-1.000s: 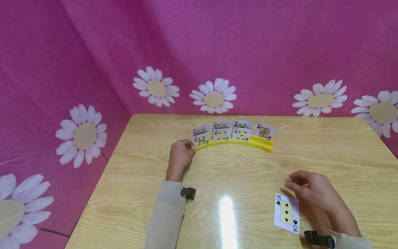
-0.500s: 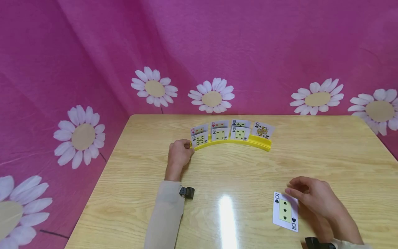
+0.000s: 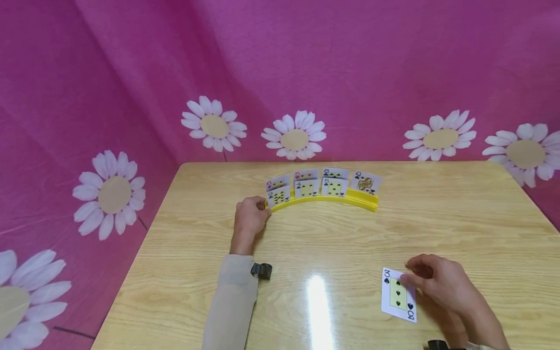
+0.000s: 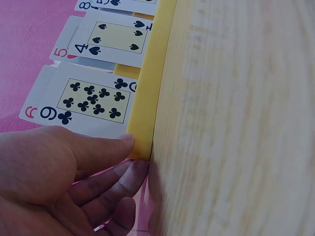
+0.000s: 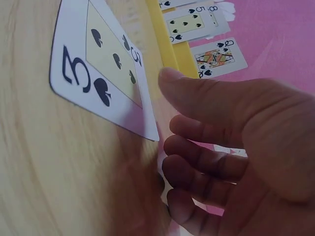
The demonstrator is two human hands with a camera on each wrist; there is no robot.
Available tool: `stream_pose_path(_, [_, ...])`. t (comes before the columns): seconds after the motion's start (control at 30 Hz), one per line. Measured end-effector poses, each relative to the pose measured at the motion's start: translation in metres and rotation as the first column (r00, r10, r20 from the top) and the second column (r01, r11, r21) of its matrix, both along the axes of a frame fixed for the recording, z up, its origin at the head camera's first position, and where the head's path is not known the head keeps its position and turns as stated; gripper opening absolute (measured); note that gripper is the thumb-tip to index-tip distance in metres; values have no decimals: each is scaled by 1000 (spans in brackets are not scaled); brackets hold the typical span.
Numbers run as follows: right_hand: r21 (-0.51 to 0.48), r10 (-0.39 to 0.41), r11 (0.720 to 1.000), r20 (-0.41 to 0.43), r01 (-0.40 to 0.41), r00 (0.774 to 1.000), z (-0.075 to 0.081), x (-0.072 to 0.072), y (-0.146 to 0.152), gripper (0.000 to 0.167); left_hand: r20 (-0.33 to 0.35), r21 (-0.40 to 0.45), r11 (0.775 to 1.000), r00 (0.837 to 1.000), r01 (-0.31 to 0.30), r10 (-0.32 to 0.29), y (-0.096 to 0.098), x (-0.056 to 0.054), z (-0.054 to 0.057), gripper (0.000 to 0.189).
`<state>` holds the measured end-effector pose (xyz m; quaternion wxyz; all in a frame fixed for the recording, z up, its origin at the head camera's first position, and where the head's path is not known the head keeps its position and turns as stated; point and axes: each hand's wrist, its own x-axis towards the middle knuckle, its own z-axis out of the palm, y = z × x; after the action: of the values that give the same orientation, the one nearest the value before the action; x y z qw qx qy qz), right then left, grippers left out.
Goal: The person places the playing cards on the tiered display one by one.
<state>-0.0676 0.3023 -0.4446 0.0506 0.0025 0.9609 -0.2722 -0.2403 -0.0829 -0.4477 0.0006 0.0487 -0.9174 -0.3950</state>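
Observation:
My left hand (image 3: 251, 216) grips the left end of a yellow curved card holder (image 3: 365, 202), thumb on its front in the left wrist view. Playing cards stand in it in two rows. The front row has a nine of clubs (image 4: 93, 103), a four of spades (image 3: 306, 188) and a five of spades (image 3: 334, 187). Behind are a red six, a red five, a black eight and a queen of spades (image 5: 220, 58). My right hand (image 3: 446, 287), fingers loosely bent and holding nothing, hovers beside a three of spades (image 3: 395, 296) face up on the table. Its thumb overlaps that card.
The wooden table (image 3: 197, 291) runs back to a pink cloth (image 3: 350, 73) printed with white daisies, which hangs behind and on the left. A bright light reflection lies on the tabletop between my arms.
My right hand has lowered slightly and come closer to the three of spades, its thumb now over the card's upper right. My left hand stays on the holder; the view has shifted slightly.

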Motion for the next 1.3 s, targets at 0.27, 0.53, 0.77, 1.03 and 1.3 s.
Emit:
stream_pose_path(0.27, [19,14,1000,-26,-13,1000,-6,1,1,38,4,-6,1000,1000,-4,4,0,-1,1,31])
stream_pose_path(0.53, [44,11,999,17,-11,1000,-4,-3,0,32,-7,-4,1000,1000,4,-4,0,-2,1,31])
stream_pose_path(0.77, [48,17,999,48,-19,999,-4,-5,0,27,-10,0,1000,1000,13,-13,-1,-2,2,31])
stream_pose_path(1.03, [45,5,999,76,-9,997,-4,-5,-1,25,-10,0,1000,1000,4,-4,-1,-1,3,31])
stream_pose_path(1.3, [31,8,999,94,-11,996,-2,-8,-3,25,-5,2,1000,1000,7,-7,-1,0,0,33])
